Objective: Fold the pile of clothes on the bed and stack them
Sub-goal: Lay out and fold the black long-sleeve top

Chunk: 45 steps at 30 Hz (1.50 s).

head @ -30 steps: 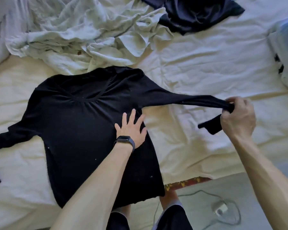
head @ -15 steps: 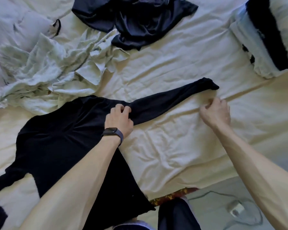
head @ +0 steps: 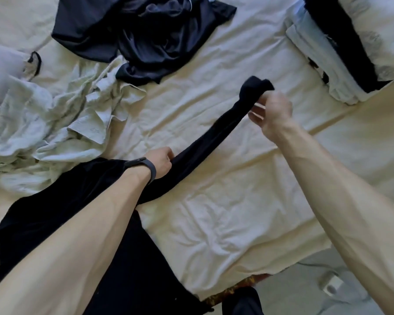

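While L hand (head: 162, 163) grip clamps black sleeve (head: 205, 142) by shoulder, R hand (head: 272, 113) grip pinches cuff (head: 255, 86), lifted, arm outstretched

Black top (head: 55, 212) in left grip (head: 162, 162) and right grip (head: 271, 112), cream sheet (head: 214, 223) beneath, navy garment (head: 146, 35), pale greenish shirt (head: 55, 123) beyond.

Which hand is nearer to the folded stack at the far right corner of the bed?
Right. The right hand, pinching the black sleeve near its cuff, is just left of the folded stack; the left hand grips that sleeve's base, much farther left.
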Tool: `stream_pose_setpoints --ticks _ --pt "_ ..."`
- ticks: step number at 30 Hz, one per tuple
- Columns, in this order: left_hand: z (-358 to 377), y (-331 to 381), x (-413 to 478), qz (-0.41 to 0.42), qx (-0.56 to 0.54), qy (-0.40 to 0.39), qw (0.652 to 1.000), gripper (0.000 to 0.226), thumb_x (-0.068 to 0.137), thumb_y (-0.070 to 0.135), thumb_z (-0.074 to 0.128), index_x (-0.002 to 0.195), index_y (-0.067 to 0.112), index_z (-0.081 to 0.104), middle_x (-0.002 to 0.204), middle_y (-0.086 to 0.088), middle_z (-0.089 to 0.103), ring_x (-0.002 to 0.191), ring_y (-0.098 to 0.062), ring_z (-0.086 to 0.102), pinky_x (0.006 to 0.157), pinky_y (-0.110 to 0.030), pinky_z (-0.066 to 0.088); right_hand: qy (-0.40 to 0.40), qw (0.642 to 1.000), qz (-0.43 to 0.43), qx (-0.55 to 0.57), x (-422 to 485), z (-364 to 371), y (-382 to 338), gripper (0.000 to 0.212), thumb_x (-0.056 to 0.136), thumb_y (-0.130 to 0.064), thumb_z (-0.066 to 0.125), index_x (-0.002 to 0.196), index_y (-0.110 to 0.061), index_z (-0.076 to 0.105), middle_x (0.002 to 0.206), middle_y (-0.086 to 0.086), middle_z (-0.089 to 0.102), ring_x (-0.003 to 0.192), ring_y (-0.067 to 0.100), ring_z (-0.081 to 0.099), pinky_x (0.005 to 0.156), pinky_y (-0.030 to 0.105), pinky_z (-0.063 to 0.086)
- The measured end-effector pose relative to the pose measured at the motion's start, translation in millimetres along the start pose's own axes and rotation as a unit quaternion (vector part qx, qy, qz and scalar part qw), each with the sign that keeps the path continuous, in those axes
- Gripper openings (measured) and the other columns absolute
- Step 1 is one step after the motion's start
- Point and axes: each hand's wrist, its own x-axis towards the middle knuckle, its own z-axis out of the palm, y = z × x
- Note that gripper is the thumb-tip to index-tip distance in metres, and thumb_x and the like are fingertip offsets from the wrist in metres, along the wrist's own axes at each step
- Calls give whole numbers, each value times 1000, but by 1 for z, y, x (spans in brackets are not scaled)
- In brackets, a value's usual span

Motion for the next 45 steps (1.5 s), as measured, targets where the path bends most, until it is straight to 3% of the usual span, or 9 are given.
stream_pose_setpoints --ticks 2,8,13,17,21,25,33,37,45 --pt "-4 -8 2 -1 7 -17 1000 24 96 6 44 111 18 57 118 -12 65 100 -30 59 85 -35 50 14 997 0 77 11 -6 -7 23 95 -12 42 96 -17 64 70 -7 71 57 11 69 55 24 53" --pt "-7 -10 2 3 20 -87 996 19 92 45 65 95 26 66 98 5 66 93 -18 62 85 -31 50 125 986 18 -107 25 -28 30 16 93 -22 43 105 -18 52 92 7 57 57 16 53 44 22 36" --pt "-16 -3 4 28 -37 -1 999 11 97 36 61 96 25 63 93 5 63 88 -19 59 73 -28 44 -2 976 28 -218 9 -13 46 63 68 -76 70 77 -13 63 64 -3 66 51 15 62 46 28 52" --pt "-20 -2 2 12 -150 109 983 8 96 32 59 96 24 59 84 11 58 84 -19 57 70 -28 38 -30 949 22 -314 9 7 45 42 83 -51 74 100 -12 70 93 3 75 84 22 75 76 39 64" --pt "-21 -12 3 -18 -195 182 964 12 97 32 59 96 21 54 84 7 57 84 -20 56 72 -29 36 50 995 -21 -80 15 9 37 8 88 -25 70 91 -22 63 94 0 70 94 24 71 79 34 62" --pt "-22 -16 13 -23 -204 188 960 11 94 26 61 100 25 52 85 13 57 84 -18 57 73 -29 38 45 998 12 30 26 -1 34 17 89 -6 65 104 -12 57 107 12 68 101 31 72 79 42 64" --pt "-34 25 47 0 -248 47 968 19 85 41 76 87 30 61 89 9 66 79 -9 63 65 -23 46 11 998 41 41 49 4 4 24 87 -3 75 108 -4 64 110 18 72 92 29 73 84 50 62" --pt "-53 52 64 35 -304 34 951 8 85 34 78 86 29 72 83 10 76 77 -10 72 73 -24 55 33 992 -61 110 67 0 -22 23 82 -10 83 96 -11 64 99 8 73 84 23 74 70 38 64" --pt "-54 68 83 43 -202 123 971 21 88 43 73 97 27 62 100 5 66 86 -14 62 77 -27 45 114 972 -119 -166 87 -30 -2 25 79 -39 81 86 -32 58 89 -16 64 83 -1 63 64 11 45"
